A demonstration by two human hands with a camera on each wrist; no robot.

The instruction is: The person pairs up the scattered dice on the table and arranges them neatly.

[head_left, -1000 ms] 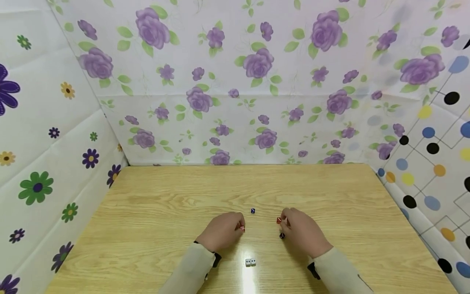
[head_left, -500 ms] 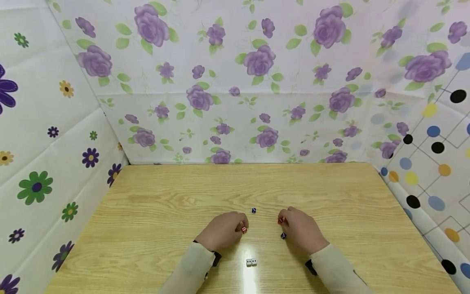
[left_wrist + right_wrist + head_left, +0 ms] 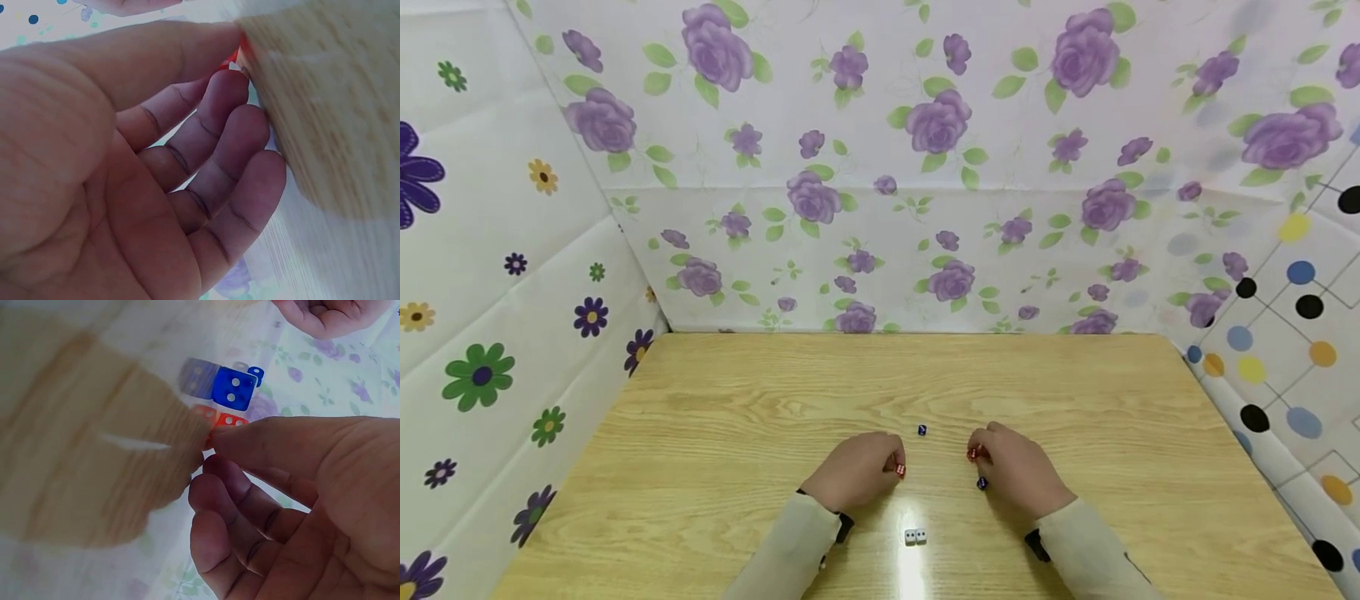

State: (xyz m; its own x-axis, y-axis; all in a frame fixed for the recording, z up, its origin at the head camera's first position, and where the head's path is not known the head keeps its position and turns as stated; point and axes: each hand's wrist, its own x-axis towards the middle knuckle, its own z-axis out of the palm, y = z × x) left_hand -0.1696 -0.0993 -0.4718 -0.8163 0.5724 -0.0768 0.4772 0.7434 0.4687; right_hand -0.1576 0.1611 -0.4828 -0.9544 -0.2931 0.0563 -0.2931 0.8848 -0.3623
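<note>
My left hand [image 3: 855, 472] pinches a red die [image 3: 900, 471] with white pips between thumb and index finger, low over the table. In the left wrist view only a sliver of that die [image 3: 232, 60] shows past the thumb. Across from it, my right hand [image 3: 1021, 471] grips a second red die [image 3: 972, 454] with its thumb and fingertips. A blue die [image 3: 982, 483] lies on the wood just beside the right thumb; the right wrist view shows two pips on this blue die [image 3: 234, 389]. Another blue die [image 3: 922, 430] lies farther back, between both hands.
Two white dice [image 3: 915, 537] sit side by side near the front of the wooden table [image 3: 760, 392]. Flowered cloth [image 3: 880, 167] hangs behind the table. Patterned cloth walls stand at left and right.
My right fingers have shifted slightly left and closed round the red die beside them. The left hand keeps its die in nearly the same spot. The head view has turned a little.
</note>
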